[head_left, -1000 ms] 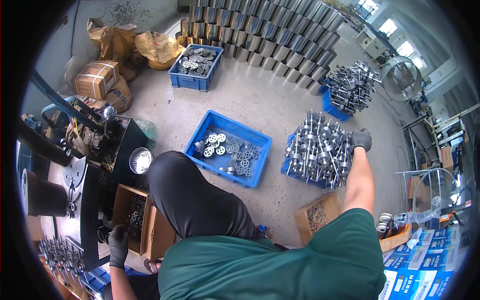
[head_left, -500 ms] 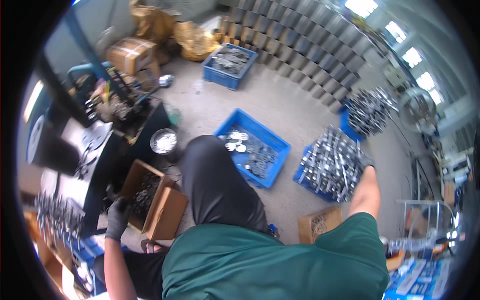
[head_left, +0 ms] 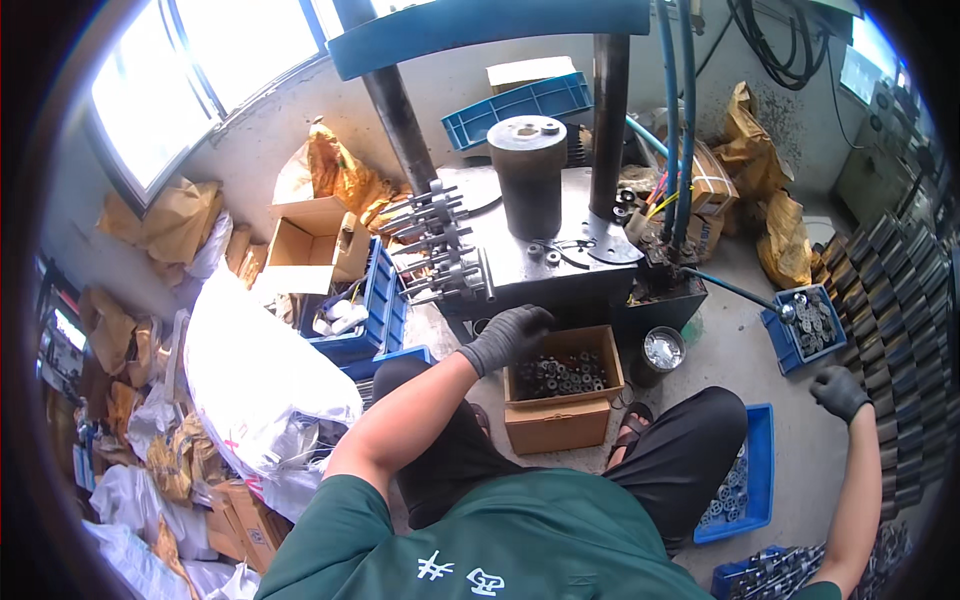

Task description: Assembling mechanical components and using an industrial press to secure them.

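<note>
So, cardboard box (head_left: 556, 425) beside left hand (head_left: 508, 340), blue crate (head_left: 776, 341) near right hand (head_left: 840, 392); both hands loosely bent, can't tell if they're gripping anything.

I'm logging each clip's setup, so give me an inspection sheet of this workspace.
Surface: press table bears a dark cylinder and shafted parts.
Job's things: open cardboard box of small metal rings; small blue crate of spoked discs.
Clutter: white sack and brown bag, left.
Hands: gloved left hand by the cardboard box; gloved right hand below the crate in view; grips unclear.
Cables: blue hoses beside the press.
Surroundings: window upper left; metal tubes stacked right.
</note>
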The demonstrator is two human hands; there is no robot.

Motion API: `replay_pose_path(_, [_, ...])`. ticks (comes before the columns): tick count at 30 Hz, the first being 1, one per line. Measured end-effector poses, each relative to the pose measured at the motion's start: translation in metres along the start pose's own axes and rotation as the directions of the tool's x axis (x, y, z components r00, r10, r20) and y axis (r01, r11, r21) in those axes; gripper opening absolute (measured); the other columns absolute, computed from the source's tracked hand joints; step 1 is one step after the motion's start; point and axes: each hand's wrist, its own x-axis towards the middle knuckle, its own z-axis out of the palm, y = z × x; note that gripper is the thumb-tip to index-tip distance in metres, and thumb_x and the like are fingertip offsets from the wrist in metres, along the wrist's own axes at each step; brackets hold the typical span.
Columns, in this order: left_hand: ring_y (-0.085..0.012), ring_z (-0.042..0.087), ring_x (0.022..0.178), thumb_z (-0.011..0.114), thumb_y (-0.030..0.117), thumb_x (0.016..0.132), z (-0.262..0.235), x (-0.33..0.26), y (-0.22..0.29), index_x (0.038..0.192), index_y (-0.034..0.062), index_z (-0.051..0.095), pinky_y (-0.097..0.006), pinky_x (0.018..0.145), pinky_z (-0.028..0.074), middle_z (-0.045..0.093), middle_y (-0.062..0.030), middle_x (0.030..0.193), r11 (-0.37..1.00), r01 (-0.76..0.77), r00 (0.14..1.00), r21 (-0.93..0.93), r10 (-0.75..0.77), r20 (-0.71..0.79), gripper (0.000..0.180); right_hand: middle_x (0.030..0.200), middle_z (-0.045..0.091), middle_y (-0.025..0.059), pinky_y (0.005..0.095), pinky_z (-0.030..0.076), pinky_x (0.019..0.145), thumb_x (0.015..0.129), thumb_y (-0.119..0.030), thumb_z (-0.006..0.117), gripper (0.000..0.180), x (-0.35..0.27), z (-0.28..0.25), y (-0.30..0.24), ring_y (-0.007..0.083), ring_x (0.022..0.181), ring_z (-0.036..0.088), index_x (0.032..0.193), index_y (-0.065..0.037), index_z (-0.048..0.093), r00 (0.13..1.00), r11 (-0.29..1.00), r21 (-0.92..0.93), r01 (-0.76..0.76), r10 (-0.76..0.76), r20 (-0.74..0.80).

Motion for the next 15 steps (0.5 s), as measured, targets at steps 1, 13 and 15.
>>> replay_pose_path(1, [-0.0286,0.071,0.105,0.072,0.012,0.093,-0.008,0.008,0.019,0.120,0.0050,0.069,-0.039,0.095,0.056,0.072,-0.0152,0.112,1.000,-0.003,1.000,-0.002,0.003,-0.009,0.028,0.092,0.073,0.0235,0.0472,0.056,0.084,0.086,-0.028,0.063,0.030,0.006,-0.006,-0.064,0.0413,0.088,0.071,0.091,-0.001,0.075,0.981,0.976,-0.094,0.195,-0.194,0.015])
replay_pose_path(13, [-0.0174,0.067,0.085,0.059,0.007,0.100,-0.109,0.053,-0.033,0.121,0.0066,0.054,-0.031,0.073,0.057,0.063,-0.0080,0.107,0.476,-0.374,0.537,-0.796,-0.588,-0.605,0.021,0.107,0.073,0.0189,0.0443,0.055,0.093,0.088,-0.028,0.070,0.034,0.174,0.124,-0.379,0.0378,0.105,0.069,0.114,-0.006,0.073,0.570,0.586,0.225,0.778,-0.810,0.140])
replay_pose_path(15, [-0.0185,0.068,0.086,0.057,0.006,0.101,-0.116,0.047,-0.009,0.125,0.0086,0.053,-0.032,0.074,0.058,0.063,-0.0081,0.109,0.245,-0.450,0.490,-0.858,-0.736,-0.467,0.025,0.108,0.074,0.0194,0.0437,0.055,0.094,0.090,-0.028,0.070,0.034,0.185,0.125,-0.379,0.0367,0.105,0.070,0.115,-0.006,0.073,0.583,0.624,0.218,0.750,-0.780,0.227])
